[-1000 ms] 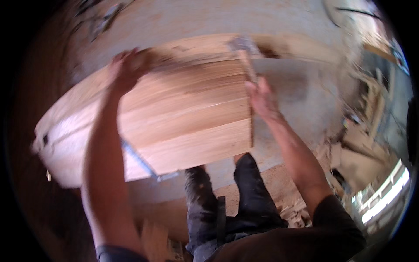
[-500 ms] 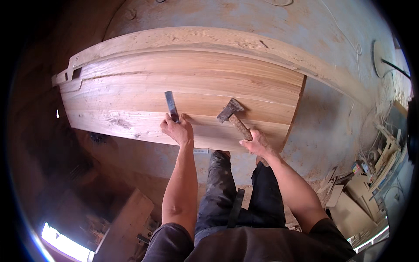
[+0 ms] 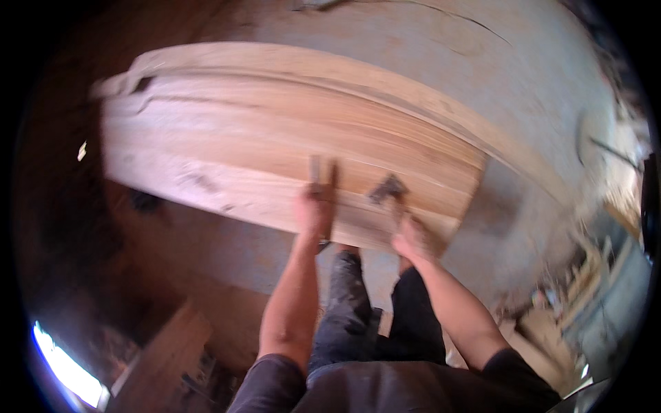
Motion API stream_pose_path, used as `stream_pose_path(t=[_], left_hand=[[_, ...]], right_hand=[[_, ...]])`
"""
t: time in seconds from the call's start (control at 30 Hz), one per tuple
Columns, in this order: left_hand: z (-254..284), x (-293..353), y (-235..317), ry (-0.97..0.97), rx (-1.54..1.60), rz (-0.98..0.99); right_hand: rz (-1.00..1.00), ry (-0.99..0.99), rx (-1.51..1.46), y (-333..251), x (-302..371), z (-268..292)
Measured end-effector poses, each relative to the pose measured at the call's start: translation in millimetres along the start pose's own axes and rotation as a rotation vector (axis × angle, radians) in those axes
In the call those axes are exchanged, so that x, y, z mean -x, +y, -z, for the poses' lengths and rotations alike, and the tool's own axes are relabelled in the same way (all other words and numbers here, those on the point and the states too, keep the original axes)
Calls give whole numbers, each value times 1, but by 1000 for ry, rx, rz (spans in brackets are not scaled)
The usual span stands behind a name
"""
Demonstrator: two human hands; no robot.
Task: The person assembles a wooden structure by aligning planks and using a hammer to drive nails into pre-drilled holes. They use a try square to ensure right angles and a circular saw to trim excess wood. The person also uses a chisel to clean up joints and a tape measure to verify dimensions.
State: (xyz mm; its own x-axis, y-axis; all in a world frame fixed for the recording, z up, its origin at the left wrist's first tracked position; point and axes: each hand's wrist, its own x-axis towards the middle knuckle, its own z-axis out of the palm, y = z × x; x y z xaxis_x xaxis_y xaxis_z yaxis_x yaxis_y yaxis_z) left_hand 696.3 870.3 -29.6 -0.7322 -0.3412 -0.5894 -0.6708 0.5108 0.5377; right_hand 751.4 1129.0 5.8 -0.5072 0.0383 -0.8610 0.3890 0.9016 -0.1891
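Note:
My left hand, blurred by motion, is closed round a flat-bladed chisel, its blade pointing up and away from me. It is above the near part of a wide wooden panel made of joined boards. To the right, my right hand grips the wooden handle of a hatchet with a dark metal head. The hatchet head is over the panel's right half, apart from the chisel. Motion blur hides whether either tool touches the wood.
A long thick timber runs along the panel's far edge and past its right end. Wood scraps are piled at the right. Another board lies at lower left. A round disc-like object is at the far right.
My left hand and the chisel have moved right, nearer the hatchet. The hatchet has shifted slightly right and nearer to me. The whole view has tilted a little.

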Motion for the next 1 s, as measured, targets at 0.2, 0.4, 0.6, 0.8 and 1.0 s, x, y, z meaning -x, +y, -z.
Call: stream_pose_path(t=[0.2,0.4,0.6,0.8,1.0], left_hand=[[39,19,-1,-165,136,-56],[110,88,-10,-100,198,191],[206,197,-84,115,572,308],[289,208,-143,262,977,368],[369,159,-216,329,1109,427]], right_hand=[[-63,104,-135,21,-6,-22],[-92,99,-224,56,10,-21],[-68,338,-67,-1,37,-15],[104,439,-66,-92,65,-27],[61,76,-335,-288,95,-52]])
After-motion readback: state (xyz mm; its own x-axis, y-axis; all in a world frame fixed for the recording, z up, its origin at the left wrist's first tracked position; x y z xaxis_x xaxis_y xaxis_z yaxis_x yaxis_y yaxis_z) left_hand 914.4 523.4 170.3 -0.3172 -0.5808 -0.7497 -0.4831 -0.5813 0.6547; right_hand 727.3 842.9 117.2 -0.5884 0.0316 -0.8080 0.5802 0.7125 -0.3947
